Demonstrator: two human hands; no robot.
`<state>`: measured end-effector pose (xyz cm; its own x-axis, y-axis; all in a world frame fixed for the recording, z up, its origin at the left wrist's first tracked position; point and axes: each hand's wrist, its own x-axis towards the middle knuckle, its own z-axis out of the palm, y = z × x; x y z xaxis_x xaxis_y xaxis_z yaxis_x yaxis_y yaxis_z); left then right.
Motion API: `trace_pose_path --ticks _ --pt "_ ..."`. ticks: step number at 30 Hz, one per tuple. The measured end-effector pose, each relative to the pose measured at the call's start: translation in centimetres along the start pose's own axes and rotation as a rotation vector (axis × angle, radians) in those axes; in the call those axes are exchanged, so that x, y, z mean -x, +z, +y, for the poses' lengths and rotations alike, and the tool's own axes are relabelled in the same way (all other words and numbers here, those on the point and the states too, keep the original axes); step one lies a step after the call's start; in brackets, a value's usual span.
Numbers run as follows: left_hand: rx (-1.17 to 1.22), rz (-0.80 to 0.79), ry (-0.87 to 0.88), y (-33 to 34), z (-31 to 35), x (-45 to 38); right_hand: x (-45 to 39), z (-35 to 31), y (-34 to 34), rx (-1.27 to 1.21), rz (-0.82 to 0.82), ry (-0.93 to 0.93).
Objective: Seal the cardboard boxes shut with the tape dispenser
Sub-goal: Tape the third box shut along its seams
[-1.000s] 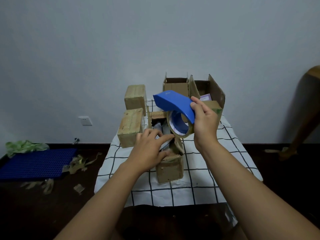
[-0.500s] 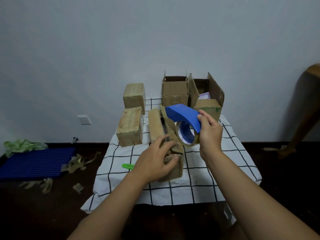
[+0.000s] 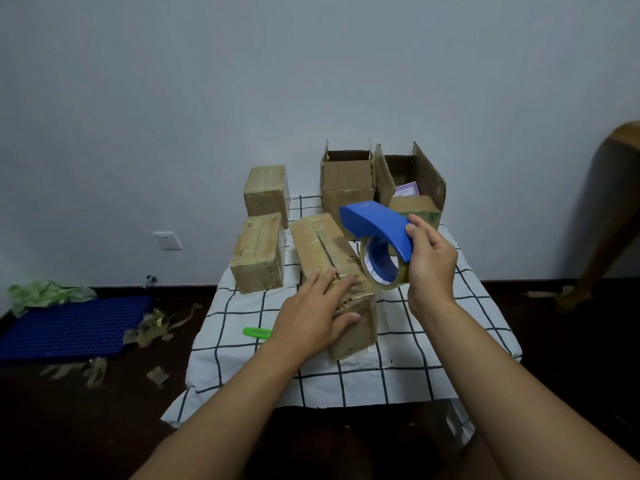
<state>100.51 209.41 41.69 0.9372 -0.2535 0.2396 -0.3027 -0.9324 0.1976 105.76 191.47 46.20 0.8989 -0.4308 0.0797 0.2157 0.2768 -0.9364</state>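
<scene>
Left hand (image 3: 313,315): fingers straight and spread, palm flat on top of the near cardboard box (image 3: 334,271), thumb against its near end. It presses, does not curl round anything.

Right hand (image 3: 429,263): fingers and thumb pinch the rear end of the blue tape dispenser (image 3: 377,225), held in the air just right of that box and above the desk (image 3: 433,327). The roll of clear tape (image 3: 379,263) hangs under the blue cover, close beside the box's right edge; cannot tell whether it touches.

Near box: lies lengthwise, long axis running away from the person, flaps folded down with a dark seam along the middle of the top.

Left of it, two more closed boxes: one (image 3: 258,252) just beside, one (image 3: 266,195) farther back near the wall. Both look wrapped in glossy tape.

Behind, two open boxes with flaps standing up: the left one (image 3: 346,183) and the right one (image 3: 414,188), the latter with a pale printed card inside.

The desk carries a white cloth with a black grid. A small green object (image 3: 256,332) lies on the cloth left of the left wrist.

Floor, left: blue perforated mat (image 3: 69,327), crumpled green material (image 3: 45,294), scraps of brown tape (image 3: 156,323). White wall socket (image 3: 167,240) above.
</scene>
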Motion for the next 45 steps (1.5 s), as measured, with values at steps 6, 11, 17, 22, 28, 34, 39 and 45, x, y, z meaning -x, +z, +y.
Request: trace_pose_path --ticks 6,11,17,22,28,34,39,45 --pt "0.049 -0.028 0.036 0.3 2.9 -1.3 -1.0 -1.4 -1.4 -0.037 0.027 -0.038" --pt "0.047 -0.275 0.145 -2.4 -0.5 -3.1 -1.6 -1.8 -3.3 -0.011 0.029 -0.057" --pt "-0.285 -0.29 0.337 -2.8 -2.3 -6.1 -1.9 -1.4 -4.1 -0.02 0.017 -0.042" --pt "-0.194 -0.146 0.388 -1.7 0.1 -7.6 -2.3 -2.1 -4.9 -0.033 -0.007 -0.062" --pt "-0.157 -0.066 0.381 -0.4 3.8 -9.1 -3.9 -4.4 -6.8 -0.056 0.033 -0.126" --pt "-0.1 -0.204 0.312 0.0 3.6 -9.9 -5.0 -5.4 -8.2 -0.126 0.084 -0.121" --pt "-0.198 -0.352 0.163 -0.5 0.9 -11.5 -4.4 -5.0 -8.5 -0.138 -0.045 -0.064" --pt "-0.222 -0.201 0.203 -0.4 1.5 -11.3 -3.7 -5.5 -7.9 -0.162 -0.122 -0.056"
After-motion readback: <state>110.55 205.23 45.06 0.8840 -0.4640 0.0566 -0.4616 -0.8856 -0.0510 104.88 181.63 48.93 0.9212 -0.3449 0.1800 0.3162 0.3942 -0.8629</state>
